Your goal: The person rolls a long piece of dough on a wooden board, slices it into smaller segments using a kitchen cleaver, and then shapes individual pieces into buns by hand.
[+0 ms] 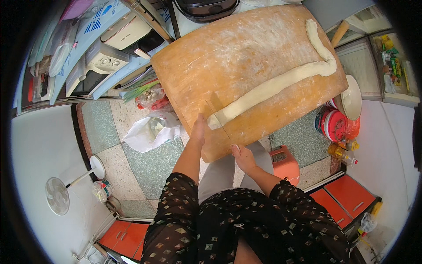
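A long rope of white dough [273, 84] lies across a floured wooden board [197, 72], bending upward at its far right end. My left hand [197, 130] is held edge-on beside the rope's near left end, fingers extended; whether it touches the dough is unclear. At the board's near edge, my right hand [244, 159] is closed around a handle, mostly hidden by the fingers. From it a thin knife blade [222, 126], seen almost edge-on, reaches over the dough close to that left end. A shadow falls on the board beyond the blade.
A dark pot [206, 8] stands behind the board. At left are shelves with appliances [107, 59] and a white bag [153, 132] on the floor. A coral stool [286, 165], a red-lidded bucket [334, 125] and oil bottles [339, 151] are at right.
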A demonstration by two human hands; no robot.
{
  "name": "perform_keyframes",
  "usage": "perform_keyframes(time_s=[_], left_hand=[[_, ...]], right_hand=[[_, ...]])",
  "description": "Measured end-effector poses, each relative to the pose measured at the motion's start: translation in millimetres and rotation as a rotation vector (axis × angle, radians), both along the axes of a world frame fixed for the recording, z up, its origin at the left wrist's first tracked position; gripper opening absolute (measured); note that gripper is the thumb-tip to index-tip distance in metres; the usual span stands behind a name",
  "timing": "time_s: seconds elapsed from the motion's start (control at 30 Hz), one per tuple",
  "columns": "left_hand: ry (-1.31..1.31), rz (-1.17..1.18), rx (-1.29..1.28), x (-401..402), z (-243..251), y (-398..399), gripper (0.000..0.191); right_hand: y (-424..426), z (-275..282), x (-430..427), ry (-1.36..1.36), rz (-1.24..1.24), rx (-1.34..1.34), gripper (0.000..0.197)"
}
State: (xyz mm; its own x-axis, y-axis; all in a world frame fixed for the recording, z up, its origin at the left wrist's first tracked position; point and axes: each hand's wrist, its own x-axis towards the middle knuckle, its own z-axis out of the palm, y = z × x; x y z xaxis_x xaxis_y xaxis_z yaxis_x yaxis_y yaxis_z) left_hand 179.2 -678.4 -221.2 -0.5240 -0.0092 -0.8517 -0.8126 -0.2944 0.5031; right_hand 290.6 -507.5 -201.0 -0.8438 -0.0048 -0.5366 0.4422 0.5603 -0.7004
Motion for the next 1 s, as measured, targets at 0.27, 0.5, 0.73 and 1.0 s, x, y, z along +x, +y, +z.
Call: perform_keyframes(time_s=[0.27, 0.5, 0.73, 1.0], left_hand=[[0.283, -0.118, -0.022, -31, 7, 8, 0.066], [0.428, -0.298, -0.205, -39, 21, 19, 0.057], [0.496, -0.358, -0.409, -44, 17, 17, 0.048], [0.611, -0.538, -0.740, -42, -14, 10, 0.035]], right_hand=[[-3, -1, 4, 0.032, -0.037, -0.020, 0.036], [-3, -3, 3, 0.044, -0.040, -0.033, 0.041], [0, 4, -5, -0.101, -0.015, -0.059, 0.046], [-2, 14, -15, -0.182, 0.030, -0.001, 0.044]])
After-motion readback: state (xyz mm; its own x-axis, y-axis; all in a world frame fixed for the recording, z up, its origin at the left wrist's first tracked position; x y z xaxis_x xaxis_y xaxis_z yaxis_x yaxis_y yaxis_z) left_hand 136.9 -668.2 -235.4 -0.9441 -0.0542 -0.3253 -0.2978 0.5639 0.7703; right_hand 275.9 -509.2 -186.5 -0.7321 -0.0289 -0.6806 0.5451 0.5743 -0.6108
